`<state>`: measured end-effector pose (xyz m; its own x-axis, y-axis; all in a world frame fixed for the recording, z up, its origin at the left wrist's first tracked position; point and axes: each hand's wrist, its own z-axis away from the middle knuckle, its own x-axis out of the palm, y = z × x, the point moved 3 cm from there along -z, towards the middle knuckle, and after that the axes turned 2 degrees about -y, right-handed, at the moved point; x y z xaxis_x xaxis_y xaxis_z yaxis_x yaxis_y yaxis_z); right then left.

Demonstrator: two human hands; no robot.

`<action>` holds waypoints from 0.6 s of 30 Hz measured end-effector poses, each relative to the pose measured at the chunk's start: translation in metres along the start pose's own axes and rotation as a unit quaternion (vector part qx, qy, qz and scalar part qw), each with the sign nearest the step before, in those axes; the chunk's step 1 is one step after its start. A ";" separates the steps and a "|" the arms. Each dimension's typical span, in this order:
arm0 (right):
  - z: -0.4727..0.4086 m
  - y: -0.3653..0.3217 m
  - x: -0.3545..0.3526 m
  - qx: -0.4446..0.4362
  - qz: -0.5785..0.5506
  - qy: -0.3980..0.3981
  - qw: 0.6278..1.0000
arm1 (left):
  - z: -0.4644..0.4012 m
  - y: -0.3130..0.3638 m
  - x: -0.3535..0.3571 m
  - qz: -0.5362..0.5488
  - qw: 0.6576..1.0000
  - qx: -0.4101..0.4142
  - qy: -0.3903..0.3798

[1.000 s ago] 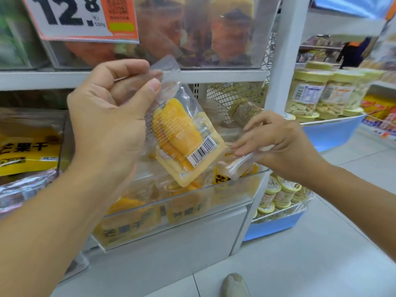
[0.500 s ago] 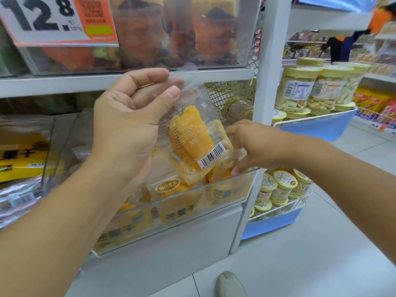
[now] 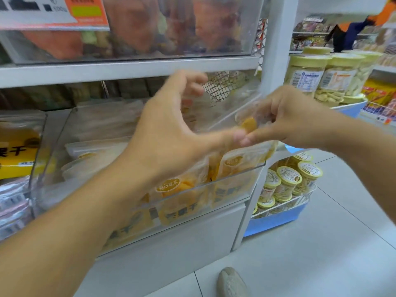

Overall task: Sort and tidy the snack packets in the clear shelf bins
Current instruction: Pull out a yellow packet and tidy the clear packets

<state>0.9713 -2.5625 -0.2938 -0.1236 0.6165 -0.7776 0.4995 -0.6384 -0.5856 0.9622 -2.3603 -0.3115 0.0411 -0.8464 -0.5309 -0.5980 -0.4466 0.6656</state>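
The person is standing in front of a white shelf and is working at a clear bin (image 3: 233, 179) on the lower level. The bin is holding many mango packets (image 3: 175, 189), clear bags with yellow fruit and a gold round label; the ones near the front wall are standing upright, and paler ones are lying further to the left inside the bin.

The left hand (image 3: 171, 133) is reaching over the bin with the fingers spread and rather straight, and its thumb is pointing to the right. It is holding nothing that I can see, though the picture is blurred by motion here. The tip of this thumb is touching, or almost touching, the fingers of the right hand (image 3: 285, 121).

The right hand is above the right end of the bin. Its fingers are curled in a pinching grip on a small packet (image 3: 248, 123) of clear plastic with a yellow piece inside. This packet is just above the upright packets at the bin's right end.

Above, another clear bin (image 3: 246, 28) with orange packets is sitting on the upper shelf. To the right, jars with yellow lids (image 3: 308, 76) are standing on a blue tray (image 3: 276, 219).
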 end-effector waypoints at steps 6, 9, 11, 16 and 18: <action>0.005 0.021 -0.013 0.005 0.012 0.026 1.000 | 0.007 -0.016 0.015 -0.430 0.874 -0.059 -0.218; 0.002 -0.004 -0.013 -0.062 0.088 0.006 0.994 | 0.009 -0.016 0.020 -0.458 0.854 -0.066 -0.238; -0.003 -0.021 -0.011 -0.084 0.093 0.017 0.992 | 0.009 -0.019 0.019 -0.420 0.870 -0.074 -0.250; -0.014 -0.004 -0.014 -0.083 0.000 0.049 0.995 | 0.010 -0.024 0.010 -0.378 0.890 -0.090 -0.237; -0.011 0.013 -0.011 -0.054 -0.135 0.121 0.982 | 0.011 -0.025 0.007 -0.378 0.891 -0.093 -0.234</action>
<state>0.9885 -2.5728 -0.2900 -0.0632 0.8559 -0.5133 0.5665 -0.3927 -0.7245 0.9684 -2.3519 -0.3381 0.0119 -0.0896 -0.9959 -0.3968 -0.9146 0.0776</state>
